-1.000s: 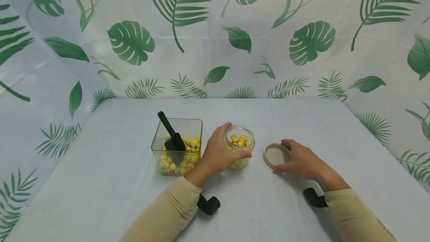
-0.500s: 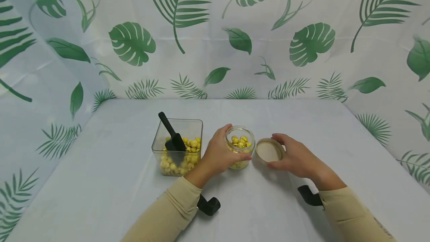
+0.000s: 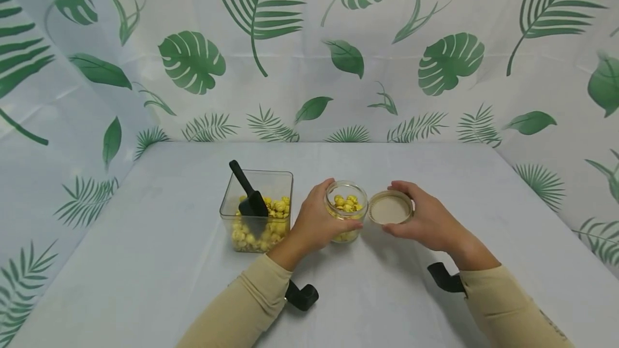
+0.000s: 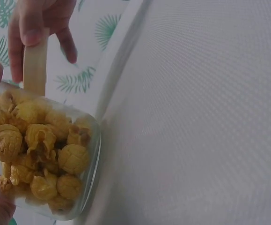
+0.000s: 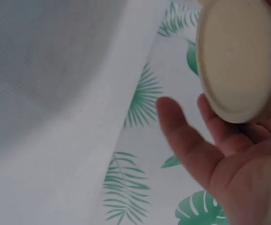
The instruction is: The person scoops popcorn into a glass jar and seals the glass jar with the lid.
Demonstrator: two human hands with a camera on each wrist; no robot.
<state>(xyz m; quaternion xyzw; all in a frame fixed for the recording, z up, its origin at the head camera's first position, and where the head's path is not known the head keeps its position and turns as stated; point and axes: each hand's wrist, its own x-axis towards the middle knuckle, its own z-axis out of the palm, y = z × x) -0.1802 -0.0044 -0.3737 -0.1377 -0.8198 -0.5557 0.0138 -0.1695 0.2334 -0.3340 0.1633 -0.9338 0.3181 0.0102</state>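
Note:
My left hand grips an uncapped glass jar of yellow popcorn from its left side, thumb across the front. The jar stands upright on the table. In the left wrist view its popcorn shows closely through the glass, beside parts of the holding fingers. Just right of the jar mouth, my right hand holds a round beige lid by its edge, slightly tilted and raised off the table. The lid's broad face fills the upper right of the right wrist view.
A clear square container holding more popcorn stands left of the jar, near my left hand. A black scoop leans in it, handle up. The white table meets a leaf-printed backdrop at the back and sides.
My right hand has raised the lid and moved it left, close to the jar mouth. The left hand and jar have stayed in place.

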